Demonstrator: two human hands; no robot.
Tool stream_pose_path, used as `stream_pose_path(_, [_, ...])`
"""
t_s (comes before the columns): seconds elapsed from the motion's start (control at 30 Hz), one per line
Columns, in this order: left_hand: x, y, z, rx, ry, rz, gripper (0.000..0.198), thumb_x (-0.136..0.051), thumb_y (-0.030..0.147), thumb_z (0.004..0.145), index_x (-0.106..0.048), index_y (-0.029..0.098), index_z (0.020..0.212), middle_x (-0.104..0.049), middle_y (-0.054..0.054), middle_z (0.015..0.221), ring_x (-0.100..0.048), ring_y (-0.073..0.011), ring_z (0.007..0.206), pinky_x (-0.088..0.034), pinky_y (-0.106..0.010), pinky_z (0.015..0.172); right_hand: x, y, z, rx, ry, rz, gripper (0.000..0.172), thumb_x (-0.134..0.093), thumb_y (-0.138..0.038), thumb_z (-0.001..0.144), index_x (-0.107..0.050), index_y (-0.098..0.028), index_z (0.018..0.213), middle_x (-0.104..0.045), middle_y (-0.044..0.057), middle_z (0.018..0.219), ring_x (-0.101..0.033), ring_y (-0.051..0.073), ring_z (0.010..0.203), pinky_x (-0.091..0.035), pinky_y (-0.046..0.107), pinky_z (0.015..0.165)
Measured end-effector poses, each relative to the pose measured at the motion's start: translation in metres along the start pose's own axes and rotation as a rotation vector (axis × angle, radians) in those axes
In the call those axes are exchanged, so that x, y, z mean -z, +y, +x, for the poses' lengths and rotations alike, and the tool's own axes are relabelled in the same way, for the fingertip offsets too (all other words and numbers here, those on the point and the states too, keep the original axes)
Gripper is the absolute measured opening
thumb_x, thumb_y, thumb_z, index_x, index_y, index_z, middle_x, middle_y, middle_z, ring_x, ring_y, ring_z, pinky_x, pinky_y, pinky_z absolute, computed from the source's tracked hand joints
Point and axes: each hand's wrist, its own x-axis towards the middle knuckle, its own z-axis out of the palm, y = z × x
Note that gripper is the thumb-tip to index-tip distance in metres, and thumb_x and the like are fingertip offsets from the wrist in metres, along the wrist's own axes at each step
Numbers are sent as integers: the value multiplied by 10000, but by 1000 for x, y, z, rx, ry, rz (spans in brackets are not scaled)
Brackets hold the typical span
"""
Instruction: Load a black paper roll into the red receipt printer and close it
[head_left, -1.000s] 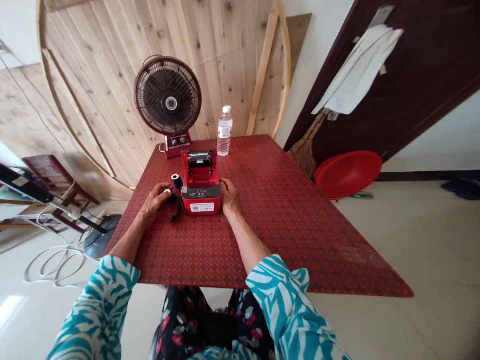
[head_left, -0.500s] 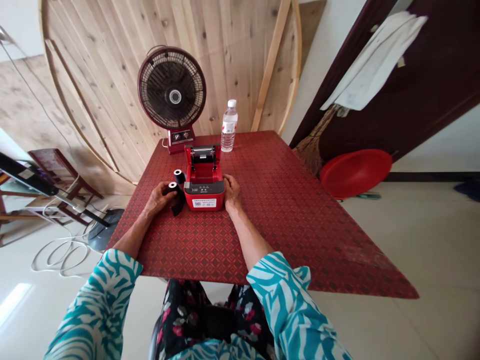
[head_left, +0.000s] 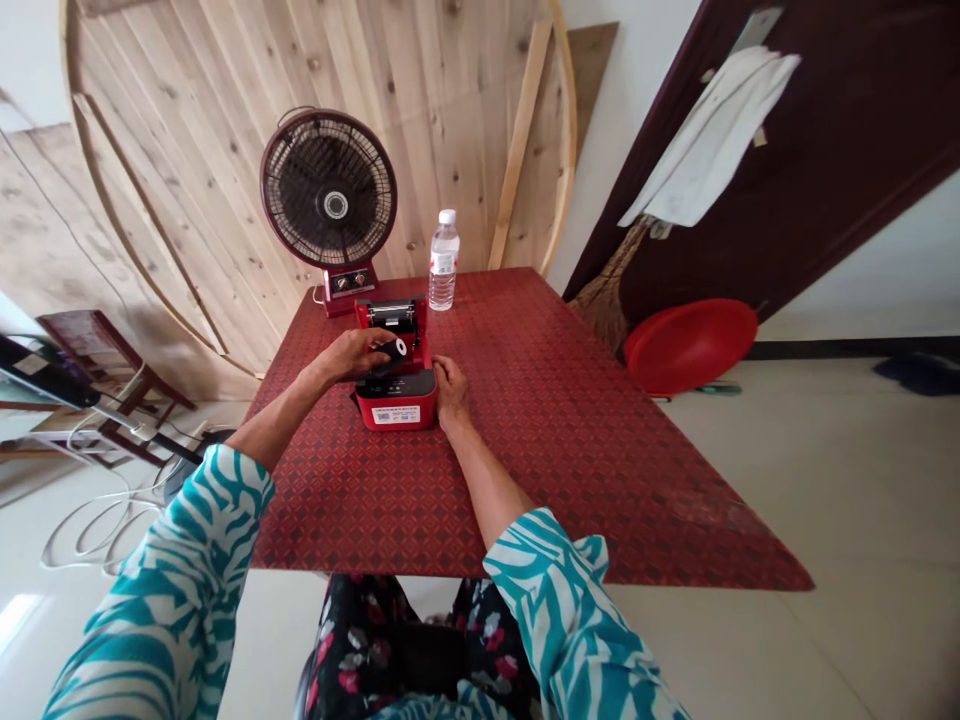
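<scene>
A small red printer with its lid raised sits on the red patterned table. My left hand is closed round a black roll with a white core and holds it over the printer's open bay. My right hand rests against the printer's right side, fingers curled on its casing. A second black roll seen earlier is hidden behind my left hand.
A dark red table fan and a clear water bottle stand at the table's far edge. A round wooden board leans on the wall behind. A red basin and a broom lie by the dark door at right. Cables trail on the floor at left.
My left hand lifted the black roll from the table left of the printer and carried it right, over the open bay. My right hand stayed on the printer's side.
</scene>
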Motion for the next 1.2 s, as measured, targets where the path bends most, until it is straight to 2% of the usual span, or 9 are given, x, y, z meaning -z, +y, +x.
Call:
stream_pose_path(0.23, [-15, 2, 37, 77, -286, 122, 266, -679, 58, 608, -769, 260, 756, -774, -10, 888, -692, -254, 975, -499, -311, 894, -1, 0, 0, 26, 1, -5, 286, -446, -347, 814, -694, -236, 904, -744, 39, 981, -647, 204, 968, -489, 364, 942])
stream_pose_path(0.43, [-15, 2, 48, 113, -357, 130, 177, -687, 73, 625, -757, 228, 675, -770, -12, 810, -694, -241, 882, -496, -299, 842, -2, -1, 0, 8, -9, -17, 289, -442, -335, 817, -696, -234, 913, -739, 44, 1009, -644, 207, 1004, -485, 373, 957])
stream_pose_path(0.5, [-10, 0, 36, 71, -284, 38, 140, -707, 169, 684, -778, 229, 789, -773, -5, 883, -689, -230, 900, -499, -296, 850, -2, -2, 0, 4, -3, -18, 286, -446, -332, 814, -695, -228, 909, -738, 50, 1013, -643, 210, 1010, -483, 376, 964])
stream_pose_path(0.6, [-8, -3, 2, 44, -57, -113, 261, -629, 374, 822, -767, 213, 975, -763, -21, 931, -682, -217, 881, -518, -312, 835, -1, -4, 0, 3, 0, -15, 275, -448, -317, 808, -694, -230, 896, -743, 47, 997, -643, 209, 1005, -482, 375, 966])
stream_pose_path(0.7, [-19, -7, -36, 25, 169, -198, 335, -586, 468, 862, -752, 191, 951, -751, -51, 916, -679, -218, 871, -528, -339, 849, 0, -3, 1, 1, -14, -8, 274, -455, -324, 807, -697, -236, 902, -749, 37, 988, -643, 212, 1005, -483, 375, 961])
stream_pose_path(0.8, [-39, -12, -60, -118, 337, -236, 302, -590, 458, 873, -739, 195, 880, -739, -78, 984, -674, -222, 949, -515, -363, 920, 1, -2, 1, 1, -12, 1, 286, -462, -349, 802, -699, -238, 914, -752, 31, 989, -647, 213, 1002, -483, 377, 963])
stream_pose_path(1.03, [-64, -23, -67, -255, 536, -74, 319, -481, 416, 955, -734, 226, 913, -668, -94, 1163, -594, -228, 1140, -469, -423, 1023, 0, 7, 6, -52, 0, 48, 374, -473, -465, 797, -683, -211, 974, -740, 75, 1015, -659, 233, 1008, -503, 417, 942])
stream_pose_path(1.1, [-64, -26, -66, -317, 589, 13, 318, -472, 394, 967, -740, 229, 924, -645, -97, 1216, -547, -241, 1206, -432, -453, 1063, -2, 3, 21, -99, 4, 93, 438, -446, -524, 827, -657, -213, 1052, -730, 83, 1047, -658, 230, 1018, -522, 423, 907])
stream_pose_path(1.2, [-64, -29, -67, -389, 665, 137, 315, -484, 381, 970, -754, 232, 904, -597, -102, 1317, -446, -274, 1325, -361, -506, 1120, -10, -13, 56, -1, -34, 90, 452, -494, -563, 837, -633, -235, 1116, -693, 76, 1198, -615, 207, 1127, -488, 412, 986])
